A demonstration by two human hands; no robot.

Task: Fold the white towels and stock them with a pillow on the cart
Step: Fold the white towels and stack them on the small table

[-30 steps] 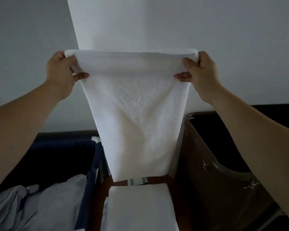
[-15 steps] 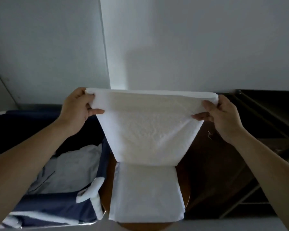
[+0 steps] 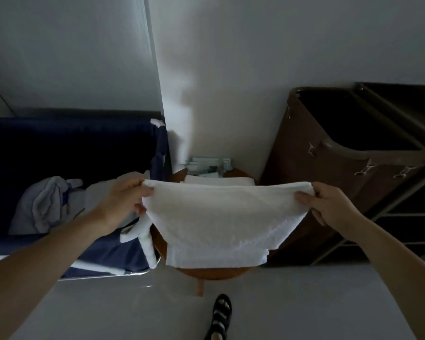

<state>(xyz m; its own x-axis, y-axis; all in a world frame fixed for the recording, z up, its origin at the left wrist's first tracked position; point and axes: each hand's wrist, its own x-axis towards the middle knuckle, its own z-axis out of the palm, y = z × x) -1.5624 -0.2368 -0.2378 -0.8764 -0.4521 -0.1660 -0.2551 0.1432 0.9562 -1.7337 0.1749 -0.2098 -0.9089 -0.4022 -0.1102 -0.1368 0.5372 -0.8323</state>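
A white towel point(image 3: 221, 212) is stretched between my hands over a small round wooden table point(image 3: 214, 273). My left hand point(image 3: 123, 200) pinches its left top corner and my right hand point(image 3: 329, 204) pinches its right top corner. The towel's lower part lies on a folded white towel point(image 3: 216, 256) that rests on the table. Another folded white edge point(image 3: 219, 180) shows behind the held towel. No pillow is in view.
A navy laundry hamper point(image 3: 157, 153) with crumpled pale linen point(image 3: 47, 202) stands at the left. A brown cart bin point(image 3: 317, 148) on a metal frame stands at the right. Small items point(image 3: 206, 165) sit at the table's back. A sandalled foot point(image 3: 221, 312) is below.
My hands have brought the towel down from head height to just above the table, and its lower part has settled onto the folded towel. The view has tilted downward.
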